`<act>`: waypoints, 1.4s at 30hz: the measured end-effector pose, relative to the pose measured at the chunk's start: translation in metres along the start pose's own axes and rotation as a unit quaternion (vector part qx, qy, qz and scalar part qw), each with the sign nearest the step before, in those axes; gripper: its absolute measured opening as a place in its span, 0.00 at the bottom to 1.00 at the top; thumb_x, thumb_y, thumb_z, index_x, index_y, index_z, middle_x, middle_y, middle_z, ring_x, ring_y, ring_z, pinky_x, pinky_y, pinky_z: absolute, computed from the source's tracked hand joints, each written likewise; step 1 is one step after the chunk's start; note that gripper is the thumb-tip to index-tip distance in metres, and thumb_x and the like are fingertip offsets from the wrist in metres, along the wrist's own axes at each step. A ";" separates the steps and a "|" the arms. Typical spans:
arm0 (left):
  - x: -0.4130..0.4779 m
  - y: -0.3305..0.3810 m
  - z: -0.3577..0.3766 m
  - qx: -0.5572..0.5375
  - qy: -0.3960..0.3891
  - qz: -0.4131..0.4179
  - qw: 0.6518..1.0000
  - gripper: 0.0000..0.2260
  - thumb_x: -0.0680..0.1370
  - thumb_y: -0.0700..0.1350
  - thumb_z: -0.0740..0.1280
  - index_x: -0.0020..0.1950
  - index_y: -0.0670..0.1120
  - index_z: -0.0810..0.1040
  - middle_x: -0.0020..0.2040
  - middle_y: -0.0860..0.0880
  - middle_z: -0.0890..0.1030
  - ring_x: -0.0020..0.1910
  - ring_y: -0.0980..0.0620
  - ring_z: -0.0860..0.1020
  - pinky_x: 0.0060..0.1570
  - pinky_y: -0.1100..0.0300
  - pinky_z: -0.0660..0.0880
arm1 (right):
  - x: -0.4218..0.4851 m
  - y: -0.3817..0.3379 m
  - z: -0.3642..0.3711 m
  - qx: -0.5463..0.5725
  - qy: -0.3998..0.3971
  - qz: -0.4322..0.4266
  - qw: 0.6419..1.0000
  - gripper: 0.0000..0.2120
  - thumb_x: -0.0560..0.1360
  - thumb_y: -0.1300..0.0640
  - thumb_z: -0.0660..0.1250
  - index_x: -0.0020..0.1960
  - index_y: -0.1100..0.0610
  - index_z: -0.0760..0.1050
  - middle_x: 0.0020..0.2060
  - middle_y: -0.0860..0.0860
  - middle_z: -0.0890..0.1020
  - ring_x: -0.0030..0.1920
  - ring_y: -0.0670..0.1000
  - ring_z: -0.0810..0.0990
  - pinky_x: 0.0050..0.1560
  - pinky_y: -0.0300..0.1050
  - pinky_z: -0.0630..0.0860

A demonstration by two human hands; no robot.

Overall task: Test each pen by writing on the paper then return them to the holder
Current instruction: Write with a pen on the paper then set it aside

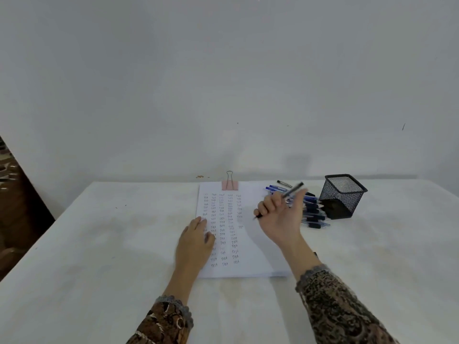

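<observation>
Near the table's (104, 244) far edge, our right hand (280, 219) gripped a black pen (291, 192) above the paper (253, 244); our left hand (196, 242) lay flat, fingers spread, pinning the sheet, with the mesh holder (341, 196) standing empty beside loose pens (314, 217).

Your left hand (196, 240) lies flat, palm down, fingers together pointing far. Your right hand (280, 216) is raised, palm toward you, fingers curled closed, forearm angling in from the near right.

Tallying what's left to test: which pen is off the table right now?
The dark pen gripped in the right hand, raised over the paper. The other pens lie piled beside the mesh holder.
</observation>
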State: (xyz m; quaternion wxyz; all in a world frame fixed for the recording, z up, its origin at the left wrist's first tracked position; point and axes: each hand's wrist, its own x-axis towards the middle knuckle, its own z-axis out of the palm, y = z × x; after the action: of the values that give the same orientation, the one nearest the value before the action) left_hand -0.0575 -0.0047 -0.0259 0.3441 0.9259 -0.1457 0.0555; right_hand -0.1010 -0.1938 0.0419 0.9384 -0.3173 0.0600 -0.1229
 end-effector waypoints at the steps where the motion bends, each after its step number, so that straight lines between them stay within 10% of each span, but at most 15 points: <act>1: 0.000 0.000 0.000 0.001 0.000 0.001 1.000 0.21 0.79 0.44 0.57 0.72 0.42 0.65 0.73 0.48 0.63 0.71 0.51 0.62 0.69 0.60 0.58 | -0.001 0.007 -0.003 0.053 0.009 0.005 0.999 0.31 0.60 0.25 0.55 0.26 0.54 0.61 0.23 0.49 0.60 0.25 0.50 0.59 0.34 0.44 0.56; 17: 0.000 -0.001 0.000 0.008 0.000 0.004 1.000 0.21 0.79 0.45 0.57 0.72 0.43 0.65 0.73 0.49 0.63 0.71 0.52 0.61 0.69 0.62 0.57 | -0.002 0.033 -0.030 0.142 0.062 -0.002 0.988 0.28 0.58 0.30 0.61 0.25 0.53 0.56 0.21 0.49 0.57 0.26 0.50 0.56 0.34 0.44 0.56; 22: 0.001 -0.001 0.000 0.009 -0.004 0.003 1.000 0.21 0.79 0.45 0.57 0.72 0.43 0.64 0.73 0.49 0.63 0.72 0.52 0.60 0.69 0.62 0.56 | 0.011 0.035 -0.019 0.048 0.070 -0.026 0.996 0.21 0.65 0.37 0.70 0.36 0.57 0.74 0.22 0.48 0.68 0.24 0.48 0.69 0.31 0.39 0.69; 26: 0.001 0.000 -0.001 0.019 -0.007 0.007 1.000 0.21 0.79 0.45 0.57 0.72 0.43 0.64 0.74 0.49 0.62 0.72 0.52 0.61 0.69 0.63 0.56 | 0.025 0.042 -0.018 -0.085 0.088 0.005 0.992 0.30 0.79 0.39 0.45 0.47 0.61 0.77 0.29 0.54 0.76 0.27 0.49 0.74 0.31 0.39 0.72; 31: 0.001 0.000 -0.002 0.019 -0.006 0.002 1.000 0.22 0.80 0.45 0.56 0.73 0.42 0.62 0.74 0.48 0.60 0.72 0.52 0.59 0.70 0.61 0.55 | 0.028 0.042 -0.018 -0.278 0.050 -0.051 0.958 0.04 0.76 0.68 0.64 0.42 0.63 0.71 0.34 0.58 0.79 0.29 0.48 0.80 0.33 0.36 0.78; 42: 0.004 -0.003 -0.001 0.063 -0.005 0.005 0.998 0.21 0.80 0.45 0.53 0.73 0.43 0.61 0.74 0.48 0.60 0.72 0.51 0.59 0.71 0.61 0.50 | 0.023 0.054 -0.017 -0.452 0.083 -0.140 0.877 0.25 0.66 0.79 0.58 0.28 0.53 0.53 0.28 0.48 0.57 0.24 0.41 0.56 0.28 0.32 0.55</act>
State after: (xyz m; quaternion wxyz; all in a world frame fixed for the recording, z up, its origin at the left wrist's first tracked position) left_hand -0.0527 -0.0022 -0.0262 0.2840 0.9453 -0.1485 0.0617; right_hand -0.0719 -0.1681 -0.0050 0.6574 -0.7006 0.1418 -0.2383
